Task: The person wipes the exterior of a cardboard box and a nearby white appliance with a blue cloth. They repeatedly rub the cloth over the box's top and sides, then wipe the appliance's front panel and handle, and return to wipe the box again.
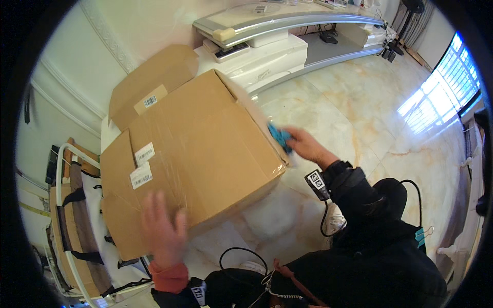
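Note:
A large cardboard box [192,146] lies before me with labels on its side and clear tape over parts of it. One flap [154,82] stands out at the upper left and another at the lower left. My right hand [308,146] grips a blue object [280,138] at the box's right edge; it is blurred, and its kind cannot be told. Over the lower-left flap is my left hand [165,227], fingers spread and holding nothing. Whether it touches the cardboard is unclear.
A curved white cabinet [304,21] with a shelf stands behind the box, with white cartons [269,61] beneath its top. A white-framed rack [61,200] is at the left. Cables run from my sleeves. The floor is glossy marble-patterned tile [327,111].

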Demonstrator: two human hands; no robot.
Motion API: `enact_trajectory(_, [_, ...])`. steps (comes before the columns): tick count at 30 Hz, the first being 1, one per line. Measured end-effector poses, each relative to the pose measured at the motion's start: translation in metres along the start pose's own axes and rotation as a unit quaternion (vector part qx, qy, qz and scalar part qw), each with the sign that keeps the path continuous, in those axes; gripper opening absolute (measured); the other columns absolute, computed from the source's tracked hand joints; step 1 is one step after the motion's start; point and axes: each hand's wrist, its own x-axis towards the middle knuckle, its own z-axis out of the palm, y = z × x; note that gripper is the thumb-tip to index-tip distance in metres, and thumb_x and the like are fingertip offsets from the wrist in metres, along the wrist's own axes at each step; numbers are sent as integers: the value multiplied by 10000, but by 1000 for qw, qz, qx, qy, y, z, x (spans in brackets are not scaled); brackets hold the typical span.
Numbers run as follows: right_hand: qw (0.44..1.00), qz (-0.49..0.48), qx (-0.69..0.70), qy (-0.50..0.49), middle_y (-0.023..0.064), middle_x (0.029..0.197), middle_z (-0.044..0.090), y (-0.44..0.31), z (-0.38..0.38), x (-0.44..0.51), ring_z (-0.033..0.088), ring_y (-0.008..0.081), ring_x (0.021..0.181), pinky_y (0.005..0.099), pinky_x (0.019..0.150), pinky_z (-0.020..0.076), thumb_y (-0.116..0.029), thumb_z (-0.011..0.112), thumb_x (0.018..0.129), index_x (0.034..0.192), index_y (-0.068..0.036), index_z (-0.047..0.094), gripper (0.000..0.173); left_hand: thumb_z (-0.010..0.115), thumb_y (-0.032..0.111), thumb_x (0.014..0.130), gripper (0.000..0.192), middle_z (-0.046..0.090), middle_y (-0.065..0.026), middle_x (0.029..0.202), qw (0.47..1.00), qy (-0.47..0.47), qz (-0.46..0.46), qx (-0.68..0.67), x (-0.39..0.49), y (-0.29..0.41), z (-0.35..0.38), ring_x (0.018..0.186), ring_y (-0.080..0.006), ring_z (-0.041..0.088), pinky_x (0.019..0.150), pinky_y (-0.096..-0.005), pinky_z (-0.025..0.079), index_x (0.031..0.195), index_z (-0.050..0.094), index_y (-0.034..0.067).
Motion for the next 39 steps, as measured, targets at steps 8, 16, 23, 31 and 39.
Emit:
enact_trajectory(8, [932,361,-39,-18,125,833,721,143,0,-80,673,244,705,376,659,552,-73,651,803,977,29,726,215,672,282,823,657,373,-242,1443,979,-56,147,-128,61,124,12,1348,-411,338,1077,-586,277,1379,432,28])
enact_trajectory(16, [736,194,627,167,99,1214,624,83,31,-28,641,210,1056,368,847,575,-214,567,969,1311,-32,497,394,650,340,828,690,358,-244,1453,988,-47,128,-78,80,137,55,1348,-412,335,1067,-610,252,1399,415,32])
enact_trajectory(23, [709,59,691,125,102,1246,604,55,19,-18,632,214,1089,362,849,580,-222,589,959,1302,-44,492,399,749,317,733,849,323,-234,1480,970,-59,184,-150,101,205,55,1371,-397,318,1064,-612,253,1434,357,40])
enact_trajectory(31, [893,0,336,300,106,1177,641,1,-114,-5,625,207,1061,328,922,493,-127,562,933,1252,-15,559,338,754,232,709,867,326,-160,1509,987,-75,118,-83,121,228,74,1384,-344,337,1051,-667,251,1456,346,68])
enact_trajectory(39, [981,-179,-23,-65,125,1279,565,-114,-127,57,569,258,1155,369,968,482,20,571,863,1370,-100,495,526,567,210,846,599,400,-139,1471,990,-38,133,-40,117,225,91,1372,-347,366,1022,-695,286,1411,426,68])
